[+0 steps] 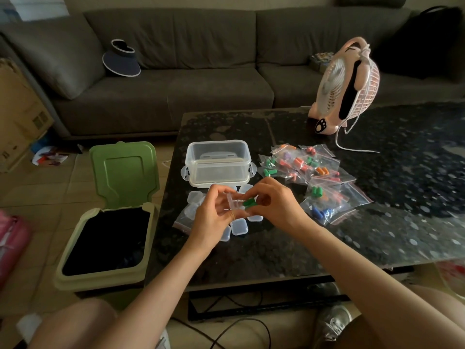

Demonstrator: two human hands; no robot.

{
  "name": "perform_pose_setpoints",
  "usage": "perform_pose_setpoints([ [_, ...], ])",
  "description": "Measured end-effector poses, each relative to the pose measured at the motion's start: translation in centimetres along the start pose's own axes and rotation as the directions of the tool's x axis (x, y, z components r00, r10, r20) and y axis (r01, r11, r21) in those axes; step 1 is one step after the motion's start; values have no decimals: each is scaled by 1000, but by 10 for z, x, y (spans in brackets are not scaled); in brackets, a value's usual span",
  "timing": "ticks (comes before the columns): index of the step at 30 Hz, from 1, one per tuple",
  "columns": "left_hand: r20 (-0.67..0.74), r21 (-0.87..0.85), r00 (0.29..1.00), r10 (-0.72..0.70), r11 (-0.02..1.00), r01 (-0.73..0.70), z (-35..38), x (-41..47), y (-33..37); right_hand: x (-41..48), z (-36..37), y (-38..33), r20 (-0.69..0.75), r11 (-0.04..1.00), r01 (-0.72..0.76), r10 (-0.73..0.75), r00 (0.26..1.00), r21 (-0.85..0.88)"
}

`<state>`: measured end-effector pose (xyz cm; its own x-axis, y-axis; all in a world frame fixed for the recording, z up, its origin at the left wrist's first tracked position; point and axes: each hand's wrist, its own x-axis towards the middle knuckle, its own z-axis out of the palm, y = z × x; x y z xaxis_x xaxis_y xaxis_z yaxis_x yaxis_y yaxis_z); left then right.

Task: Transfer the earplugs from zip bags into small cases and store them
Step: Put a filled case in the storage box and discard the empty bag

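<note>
One lidded green bin (108,243) stands open, left of the table (251,260). The left hand (214,212) grips one clear small case (235,201); the right hand (274,202) pinches green earplugs (249,203) against it, number unclear. Behind sits one storage box (217,162). To the right lie roughly ten overlapping zip bags (317,177).

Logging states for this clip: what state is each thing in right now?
Bin: lid up.
Box: open.
Case: open, held by left hand.
Green earplugs: pinched by right hand at case.
Zip bags: piled, earplugs inside.
Spare cases: shut, on table.
Fan: cannot tell if running.
</note>
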<state>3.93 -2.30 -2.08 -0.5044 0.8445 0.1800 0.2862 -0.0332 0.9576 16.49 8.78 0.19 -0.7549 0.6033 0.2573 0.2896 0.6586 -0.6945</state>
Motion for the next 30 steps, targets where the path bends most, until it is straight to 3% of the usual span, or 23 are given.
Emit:
perform_pose_setpoints([
  [7, -5, -110, 999, -44, 993, 44, 3, 1, 3, 0, -6, -3, -68, 997, -41, 45, 997, 65],
  [17, -43, -106, 998, -39, 994, 35, 4, 2, 3, 3, -6, 0, -54, 996, 14, -9, 998, 84],
  [25, -28, -126, 999, -30, 992, 26, 5, 1, 6, 0, -5, -3, -59, 961, -21, 39, 997, 276],
  [30, -28, -164, 999, -24, 986, 19, 5, 1, 6, 2, -1, -2, -103, 965, -83, 111, 988, 249],
])
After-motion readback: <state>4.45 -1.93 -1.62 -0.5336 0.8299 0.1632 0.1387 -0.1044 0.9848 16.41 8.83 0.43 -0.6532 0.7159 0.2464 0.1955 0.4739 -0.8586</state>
